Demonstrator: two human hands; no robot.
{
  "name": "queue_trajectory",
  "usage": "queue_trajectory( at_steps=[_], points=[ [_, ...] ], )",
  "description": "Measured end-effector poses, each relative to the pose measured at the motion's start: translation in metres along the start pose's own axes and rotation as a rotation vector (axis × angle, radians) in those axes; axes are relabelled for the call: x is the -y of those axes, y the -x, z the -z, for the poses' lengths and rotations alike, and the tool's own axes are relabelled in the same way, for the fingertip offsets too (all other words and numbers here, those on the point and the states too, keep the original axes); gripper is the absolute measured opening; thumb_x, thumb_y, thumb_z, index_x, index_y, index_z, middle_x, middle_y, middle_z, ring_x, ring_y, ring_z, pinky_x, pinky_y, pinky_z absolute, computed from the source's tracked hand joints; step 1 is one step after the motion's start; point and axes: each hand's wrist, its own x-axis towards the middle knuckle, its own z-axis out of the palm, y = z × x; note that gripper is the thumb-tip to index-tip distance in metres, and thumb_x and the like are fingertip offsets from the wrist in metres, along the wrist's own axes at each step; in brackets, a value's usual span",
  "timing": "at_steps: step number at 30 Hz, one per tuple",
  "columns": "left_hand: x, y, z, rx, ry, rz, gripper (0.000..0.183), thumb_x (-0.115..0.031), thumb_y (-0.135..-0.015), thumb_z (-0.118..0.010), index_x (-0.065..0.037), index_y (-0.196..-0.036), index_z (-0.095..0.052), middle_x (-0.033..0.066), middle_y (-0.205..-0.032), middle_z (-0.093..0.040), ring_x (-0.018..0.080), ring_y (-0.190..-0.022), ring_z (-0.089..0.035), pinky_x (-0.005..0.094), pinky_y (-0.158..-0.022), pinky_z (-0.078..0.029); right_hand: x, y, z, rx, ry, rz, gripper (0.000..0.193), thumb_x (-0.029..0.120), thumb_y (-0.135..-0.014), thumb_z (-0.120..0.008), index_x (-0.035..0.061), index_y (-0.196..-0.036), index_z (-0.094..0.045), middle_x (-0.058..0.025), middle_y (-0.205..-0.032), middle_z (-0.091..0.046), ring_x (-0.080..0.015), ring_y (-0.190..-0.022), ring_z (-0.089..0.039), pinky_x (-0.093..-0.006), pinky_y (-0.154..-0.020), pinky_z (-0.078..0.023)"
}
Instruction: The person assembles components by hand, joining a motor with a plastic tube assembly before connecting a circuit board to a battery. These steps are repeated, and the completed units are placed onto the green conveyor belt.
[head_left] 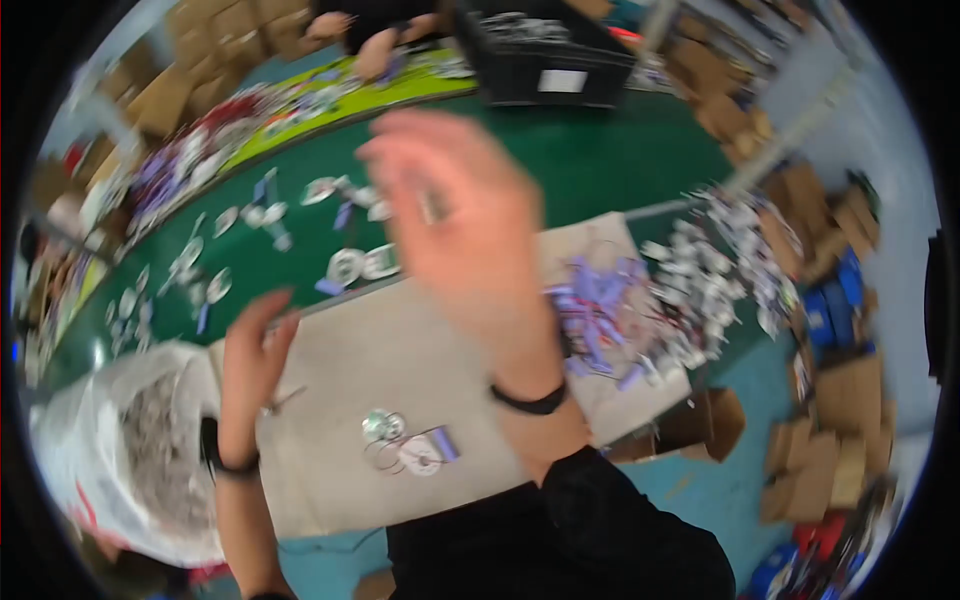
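Observation:
My right hand [455, 210] is raised over the far edge of a beige board [340, 345], smeared by motion. Its fingers look curled, but whether they hold anything does not show. To the left, my left hand [258, 350] hovers at the board's far left corner, thumb and fingers apart, with nothing visible in it. A small thin object [287, 399] lies beside my left wrist. Near the board's front lie a round white part [420, 455], a purple cylinder [444, 443] with thin wires, and a greenish, shiny round piece [382, 426].
A heap of purple cylinders with wires [600, 310] and a pile of white parts [695, 290] lie right. Left stands a white bag [85, 450] of small greyish pieces. White parts dot the green table [640, 150]. Beyond are a black bin [500, 85] and another person's hand [376, 55].

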Motion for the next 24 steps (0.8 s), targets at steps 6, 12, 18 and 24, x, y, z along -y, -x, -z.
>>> queue_trajectory(
  at_steps=[6,12,18,24],
  points=[
    [-0.012,0.157,-0.010,-0.109,0.072,0.230,0.037,-0.005,-0.093,-0.063,-0.003,-0.131,-0.061,0.0138,-0.126,-0.065,0.0236,-0.104,-0.064,0.0315,-0.081,-0.052,0.039,0.035,0.053,0.463,-0.022,-0.270,0.017,0.013,-0.092,-0.065,0.0028,-0.105,-0.069,-0.0145,-0.096,-0.071,-0.0271,-0.082,-0.071,-0.0343,-0.072,-0.055],
    [0.028,0.220,-0.037,-0.247,0.339,0.368,0.035,-0.005,-0.097,-0.057,-0.001,-0.133,-0.059,0.0125,-0.130,-0.062,0.0205,-0.113,-0.061,0.0322,-0.094,-0.049,-0.073,0.059,0.260,0.432,1.087,-0.568,0.027,0.020,-0.084,-0.071,0.0019,-0.103,-0.069,-0.0229,-0.102,-0.070,-0.0394,-0.096,-0.067,-0.0461,-0.083,-0.053],
    [0.032,0.221,-0.045,-0.273,0.325,0.309,0.034,-0.005,-0.098,-0.056,0.001,-0.132,-0.058,0.0143,-0.139,-0.056,0.0241,-0.126,-0.055,0.0334,-0.105,-0.044,-0.132,0.111,0.316,0.529,1.350,-0.724,0.051,0.032,-0.076,-0.080,-0.0027,-0.106,-0.059,-0.0269,-0.099,-0.068,-0.0427,-0.098,-0.066,-0.0486,-0.086,-0.053],
    [0.031,0.245,-0.011,-0.220,0.208,0.286,0.031,-0.005,-0.096,-0.056,0.001,-0.126,-0.061,0.0147,-0.140,-0.056,0.0254,-0.125,-0.056,0.0342,-0.106,-0.043,-0.158,0.106,0.279,0.678,1.396,-0.672,0.043,0.037,-0.074,-0.076,0.0184,-0.112,-0.072,-0.0130,-0.107,-0.072,-0.0349,-0.100,-0.067,-0.0476,-0.087,-0.052]
  ],
)
